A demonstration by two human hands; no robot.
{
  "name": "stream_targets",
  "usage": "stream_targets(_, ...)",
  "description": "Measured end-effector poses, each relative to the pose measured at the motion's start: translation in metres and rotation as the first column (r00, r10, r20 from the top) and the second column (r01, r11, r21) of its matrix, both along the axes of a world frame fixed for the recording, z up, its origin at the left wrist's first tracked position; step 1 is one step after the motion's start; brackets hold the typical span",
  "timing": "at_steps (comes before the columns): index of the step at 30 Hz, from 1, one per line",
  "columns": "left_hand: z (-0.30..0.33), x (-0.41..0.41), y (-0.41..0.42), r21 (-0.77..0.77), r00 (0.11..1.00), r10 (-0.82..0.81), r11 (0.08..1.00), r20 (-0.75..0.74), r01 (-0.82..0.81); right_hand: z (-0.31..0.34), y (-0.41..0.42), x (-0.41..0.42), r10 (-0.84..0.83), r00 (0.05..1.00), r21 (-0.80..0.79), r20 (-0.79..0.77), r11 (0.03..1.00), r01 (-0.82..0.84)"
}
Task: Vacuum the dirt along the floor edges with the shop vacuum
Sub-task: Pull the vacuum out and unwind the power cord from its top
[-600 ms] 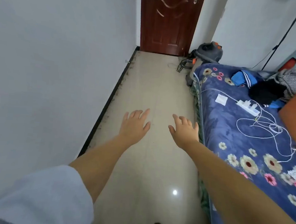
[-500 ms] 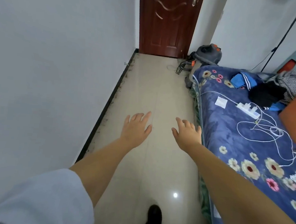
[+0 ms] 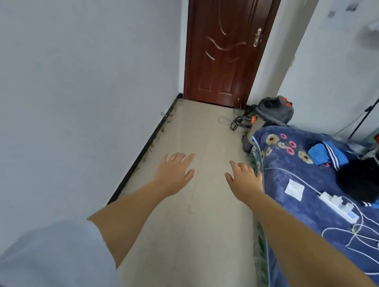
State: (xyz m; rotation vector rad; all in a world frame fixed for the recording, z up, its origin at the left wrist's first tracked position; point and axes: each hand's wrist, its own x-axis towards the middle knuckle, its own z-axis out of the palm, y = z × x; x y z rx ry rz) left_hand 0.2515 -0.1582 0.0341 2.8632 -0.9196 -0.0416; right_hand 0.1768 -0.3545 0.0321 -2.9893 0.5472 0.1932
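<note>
- My left hand (image 3: 175, 172) was out in front of me, fingers spread and flat, holding nothing.
- My right hand (image 3: 245, 181) was the same: wide, relaxed, empty, just beside the edge of the bed (image 3: 294, 173).
- The shop vacuum (image 3: 270, 114) sat well ahead of both hands and to the right of them, on the floor (image 3: 201, 211) at the far corner of the bed, close to the brown door (image 3: 224, 47).
- Its hose (image 3: 241, 122) lay curled on the floor on the near-left side of the drum; neither hand was anywhere near it.
- Progress, as I judged it: nothing vacuumed yet. The machine looked parked and untouched.
- The dirt (image 3: 162, 128) lay as a dark speckled strip along the black baseboard (image 3: 143, 153), ahead and left of my left hand, running toward the door.
- What was left, by my reckoning: reach the vacuum, take the hose, get it running, then work that left edge, so the whole job.
- On the bed, right of my right hand, a white power strip (image 3: 339, 205) lay with white cables (image 3: 357, 233) looped around it; I couldn't tell whether any of them belonged to the vacuum.
- Writing: I couldn't read any brand or label on the vacuum; too small and soft. Nothing legible elsewhere either.
</note>
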Motion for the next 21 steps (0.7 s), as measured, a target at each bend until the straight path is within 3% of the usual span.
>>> stream_targets(7, 0.001, 0.115, -0.047, 0.001, 0.995, 0.093, 0.996, -0.025, -0.093, -0.001, -0.052, 0.114, 0.079, 0.997, -0.01, -0.008, 0.997, -0.079)
stream_targets(21, 0.01, 0.406, -0.214, -0.016, 0.997, -0.073, 0.997, -0.014, 0.073, 0.008, -0.204, 0.382, -0.068, 0.997, -0.005, 0.027, 0.998, 0.068)
